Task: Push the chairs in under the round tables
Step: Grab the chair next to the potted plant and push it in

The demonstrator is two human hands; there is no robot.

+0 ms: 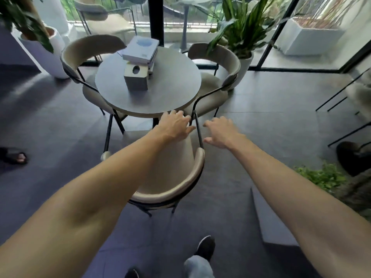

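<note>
There is one view only, from a wide-angle camera worn on the head. It looks forward and steeply down, toward 12 o'clock. Both forearms run in from the lower corners at 7 and 5 o'clock and meet near the middle, so the hands sit at mid-frame, close to the lens. The person's own shoes show at 6 o'clock, right at the bottom edge, almost beneath the camera. The round worktop lies just above centre, near. A glass wall fills the top edge at 12 o'clock, farthest away. Straight lines bow outward toward the edges.
</note>
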